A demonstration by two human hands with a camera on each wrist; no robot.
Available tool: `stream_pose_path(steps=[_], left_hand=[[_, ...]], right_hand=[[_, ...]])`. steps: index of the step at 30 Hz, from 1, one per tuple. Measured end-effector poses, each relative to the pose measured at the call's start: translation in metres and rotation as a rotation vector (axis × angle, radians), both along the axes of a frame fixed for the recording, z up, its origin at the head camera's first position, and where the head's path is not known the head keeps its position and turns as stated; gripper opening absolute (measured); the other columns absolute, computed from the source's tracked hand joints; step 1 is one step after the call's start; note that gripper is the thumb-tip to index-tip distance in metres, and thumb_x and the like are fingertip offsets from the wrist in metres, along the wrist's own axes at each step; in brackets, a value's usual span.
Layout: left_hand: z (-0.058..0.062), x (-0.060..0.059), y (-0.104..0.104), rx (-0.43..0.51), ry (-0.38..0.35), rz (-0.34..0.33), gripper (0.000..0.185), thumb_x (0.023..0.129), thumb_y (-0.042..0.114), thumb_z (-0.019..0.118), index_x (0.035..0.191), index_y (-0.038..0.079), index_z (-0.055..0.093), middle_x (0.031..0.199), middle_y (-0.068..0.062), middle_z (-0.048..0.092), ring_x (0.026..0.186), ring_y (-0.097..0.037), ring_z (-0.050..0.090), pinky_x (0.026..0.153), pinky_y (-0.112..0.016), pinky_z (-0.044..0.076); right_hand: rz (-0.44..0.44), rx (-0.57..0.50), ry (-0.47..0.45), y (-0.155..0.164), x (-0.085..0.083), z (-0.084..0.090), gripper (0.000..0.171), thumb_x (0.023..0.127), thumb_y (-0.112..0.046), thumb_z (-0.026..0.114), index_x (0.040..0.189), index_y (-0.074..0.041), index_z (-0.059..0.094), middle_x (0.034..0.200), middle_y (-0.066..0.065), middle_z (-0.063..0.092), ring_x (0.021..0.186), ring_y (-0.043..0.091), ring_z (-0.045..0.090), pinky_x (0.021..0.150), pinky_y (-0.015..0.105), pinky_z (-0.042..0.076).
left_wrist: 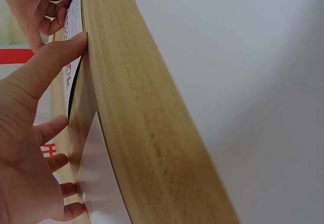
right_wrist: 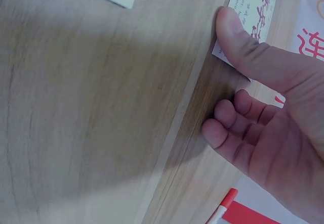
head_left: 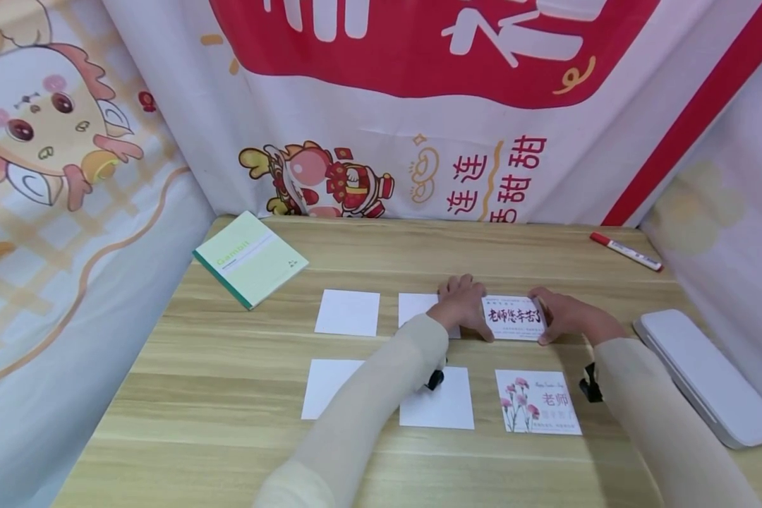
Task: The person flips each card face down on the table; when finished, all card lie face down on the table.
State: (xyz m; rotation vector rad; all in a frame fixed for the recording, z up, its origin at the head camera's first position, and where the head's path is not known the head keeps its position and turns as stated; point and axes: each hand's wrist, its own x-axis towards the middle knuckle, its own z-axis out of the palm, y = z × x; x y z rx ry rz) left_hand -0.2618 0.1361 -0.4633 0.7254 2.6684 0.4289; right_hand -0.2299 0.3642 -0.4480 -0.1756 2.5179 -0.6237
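In the head view, a card with dark red Chinese lettering (head_left: pixel 514 317) lies between the two hands at the right of the far row. My left hand (head_left: pixel 462 307) holds its left side, thumb at the near corner and index finger by the far one; the other fingers spread over a blank white card (head_left: pixel 413 308). On the right side, my right hand (head_left: pixel 561 312) grips the same card, its thumb (right_wrist: pixel 234 24) on a corner in the right wrist view. A dark gap shows under the card's edge in the left wrist view. Nearer lies a card with pink flowers (head_left: pixel 538 402).
More blank white cards (head_left: pixel 348 312) lie to the left and in the near row, one partly behind the left sleeve (head_left: pixel 362 402). A green notebook (head_left: pixel 250 259) is at the back left. A red-capped marker (head_left: pixel 625 252) and a white case (head_left: pixel 705 374) lie at the right.
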Motion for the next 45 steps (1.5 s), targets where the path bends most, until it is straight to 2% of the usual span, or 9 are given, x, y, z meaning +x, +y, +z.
stream_pose_path(steps=[12, 15, 19, 21, 25, 29, 31, 35, 45], left_hand=[[0.004, 0.003, 0.003, -0.013, 0.033, -0.034, 0.086, 0.058, 0.052, 0.082, 0.131, 0.021, 0.049, 0.116, 0.003, 0.043, 0.102, -0.016, 0.035, 0.089, -0.032, 0.027], [0.005, 0.005, 0.005, -0.015, 0.044, -0.053, 0.076, 0.06, 0.05, 0.082, 0.123, 0.018, 0.054, 0.113, 0.003, 0.047, 0.102, -0.016, 0.038, 0.088, -0.033, 0.028], [0.005, 0.008, 0.008, 0.006, 0.045, -0.058, 0.058, 0.061, 0.044, 0.083, 0.105, 0.016, 0.058, 0.099, 0.004, 0.048, 0.094, -0.015, 0.04, 0.085, -0.031, 0.029], [0.006, 0.009, 0.008, 0.007, 0.037, -0.062, 0.056, 0.063, 0.043, 0.083, 0.104, 0.015, 0.057, 0.096, 0.003, 0.048, 0.093, -0.014, 0.04, 0.085, -0.031, 0.029], [0.006, 0.007, 0.006, -0.023, 0.017, -0.076, 0.077, 0.064, 0.047, 0.08, 0.125, 0.013, 0.05, 0.115, 0.0, 0.048, 0.107, -0.017, 0.04, 0.094, -0.033, 0.027], [0.005, 0.001, 0.001, -0.079, 0.025, -0.078, 0.098, 0.061, 0.055, 0.079, 0.141, 0.017, 0.037, 0.126, -0.002, 0.042, 0.113, -0.018, 0.037, 0.097, -0.033, 0.027], [0.005, 0.0, -0.001, -0.098, 0.032, -0.087, 0.098, 0.06, 0.055, 0.079, 0.14, 0.019, 0.038, 0.124, -0.002, 0.041, 0.109, -0.018, 0.037, 0.094, -0.033, 0.028], [0.004, -0.002, -0.002, -0.109, 0.041, -0.106, 0.097, 0.058, 0.055, 0.08, 0.139, 0.02, 0.04, 0.123, -0.003, 0.041, 0.108, -0.019, 0.036, 0.093, -0.034, 0.029], [0.004, -0.001, 0.0, -0.096, 0.022, -0.068, 0.094, 0.055, 0.057, 0.081, 0.132, 0.019, 0.044, 0.112, 0.0, 0.04, 0.099, -0.017, 0.034, 0.088, -0.031, 0.028]], right_hand=[[0.019, 0.01, 0.044, -0.002, 0.003, -0.002, 0.083, 0.072, -0.019, 0.079, 0.135, 0.001, 0.029, 0.118, 0.027, 0.048, 0.105, 0.039, 0.047, 0.092, 0.057, 0.034], [-0.01, 0.016, 0.049, -0.002, 0.002, -0.004, 0.079, 0.073, -0.018, 0.079, 0.134, 0.001, 0.032, 0.111, 0.021, 0.052, 0.097, 0.033, 0.048, 0.088, 0.052, 0.04], [-0.026, 0.044, 0.054, -0.001, -0.004, -0.009, 0.074, 0.074, -0.014, 0.078, 0.133, 0.002, 0.035, 0.099, 0.015, 0.054, 0.087, 0.028, 0.049, 0.077, 0.042, 0.044], [-0.023, 0.047, 0.054, -0.002, -0.004, -0.008, 0.074, 0.074, -0.014, 0.077, 0.133, 0.004, 0.036, 0.099, 0.016, 0.055, 0.086, 0.028, 0.05, 0.077, 0.043, 0.045], [-0.009, 0.015, 0.061, -0.002, 0.001, -0.003, 0.085, 0.073, -0.019, 0.079, 0.138, 0.005, 0.029, 0.119, 0.026, 0.049, 0.102, 0.036, 0.048, 0.09, 0.055, 0.037], [0.001, 0.003, 0.058, 0.005, 0.006, 0.002, 0.099, 0.068, -0.024, 0.082, 0.141, 0.004, 0.02, 0.135, 0.034, 0.03, 0.12, 0.048, 0.032, 0.097, 0.061, 0.025], [-0.014, 0.018, 0.026, 0.007, 0.007, 0.003, 0.103, 0.066, -0.028, 0.083, 0.141, 0.003, 0.019, 0.136, 0.036, 0.023, 0.122, 0.051, 0.026, 0.097, 0.063, 0.023], [-0.039, 0.055, -0.033, 0.009, 0.004, 0.002, 0.105, 0.064, -0.032, 0.083, 0.14, -0.002, 0.019, 0.134, 0.037, 0.024, 0.119, 0.049, 0.029, 0.097, 0.063, 0.022], [-0.051, 0.077, -0.057, 0.012, -0.005, -0.004, 0.099, 0.057, -0.038, 0.084, 0.131, -0.009, 0.025, 0.132, 0.033, 0.028, 0.112, 0.044, 0.031, 0.097, 0.064, 0.022]])
